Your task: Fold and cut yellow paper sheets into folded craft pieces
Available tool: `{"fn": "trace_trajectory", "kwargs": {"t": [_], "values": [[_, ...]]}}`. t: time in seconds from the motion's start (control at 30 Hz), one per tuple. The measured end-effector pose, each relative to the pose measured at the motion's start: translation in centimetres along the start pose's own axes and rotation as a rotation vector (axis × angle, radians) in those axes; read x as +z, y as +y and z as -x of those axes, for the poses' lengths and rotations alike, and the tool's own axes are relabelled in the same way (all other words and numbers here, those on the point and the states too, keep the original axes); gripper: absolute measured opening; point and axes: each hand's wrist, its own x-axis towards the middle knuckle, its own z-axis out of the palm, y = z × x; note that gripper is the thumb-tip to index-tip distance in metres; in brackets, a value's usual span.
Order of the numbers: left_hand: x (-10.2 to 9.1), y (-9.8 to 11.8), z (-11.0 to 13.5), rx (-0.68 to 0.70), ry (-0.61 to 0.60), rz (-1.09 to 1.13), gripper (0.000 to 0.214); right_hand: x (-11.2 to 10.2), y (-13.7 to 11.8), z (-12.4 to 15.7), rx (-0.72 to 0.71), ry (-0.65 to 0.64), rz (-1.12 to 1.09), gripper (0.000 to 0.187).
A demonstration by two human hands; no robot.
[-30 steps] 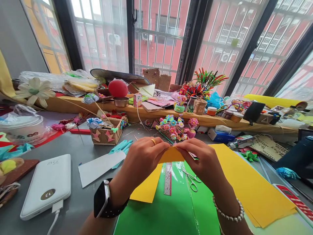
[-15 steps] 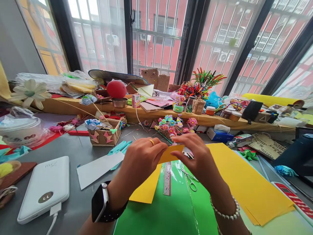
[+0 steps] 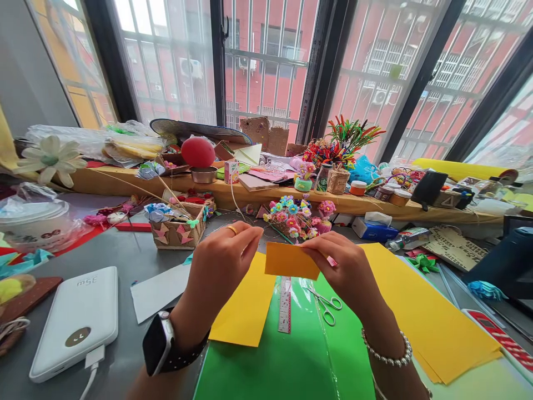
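My right hand pinches the right end of a small yellow-orange paper rectangle and holds it up above the table. A tiny pink-tipped thing also sticks out from between its fingers. My left hand, with a ring and a smartwatch, hovers just left of the paper. Its fingers are curled, and their tips are close to the paper's left edge. I cannot tell whether they touch it. Under the hands lie a yellow sheet and a green sheet.
A ruler and scissors lie on the green sheet. Larger yellow sheets spread to the right. A white power bank and a white paper lie on the left. A craft basket, paper flowers and a cluttered ledge stand behind.
My left hand has drawn away to the left of the small yellow paper. The paper, pinched between both hands before, now shows flat and wide in my right hand.
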Motion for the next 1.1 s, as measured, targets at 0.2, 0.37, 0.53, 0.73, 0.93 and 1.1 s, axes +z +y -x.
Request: {"fn": "trace_trajectory", "kwargs": {"t": [0.2,0.37,0.53,0.73,0.93,1.1], "values": [[0.3,1.1,0.1,0.154,-0.135,0.232,0.016,0.2,-0.4,0.1,-0.03,-0.007,-0.018,0.014],[0.4,1.3,0.4,0.134,-0.143,0.252,0.016,0.0,-0.6,0.1,-0.003,-0.015,-0.056,0.014],[0.1,0.6,0.3,0.129,-0.129,0.218,0.016,-0.2,-0.1,0.1,0.04,0.017,-0.084,0.014],[-0.1,-0.4,0.3,0.093,-0.133,0.153,0.015,-1.2,1.6,0.5,0.122,0.169,0.039,0.01],[0.0,0.2,0.3,0.11,-0.149,0.16,0.014,-1.0,0.6,0.3,0.076,0.148,-0.019,0.014],[0.2,1.1,0.4,0.137,-0.179,0.243,0.014,0.3,-0.9,0.1,0.013,-0.038,-0.082,0.011]]}}
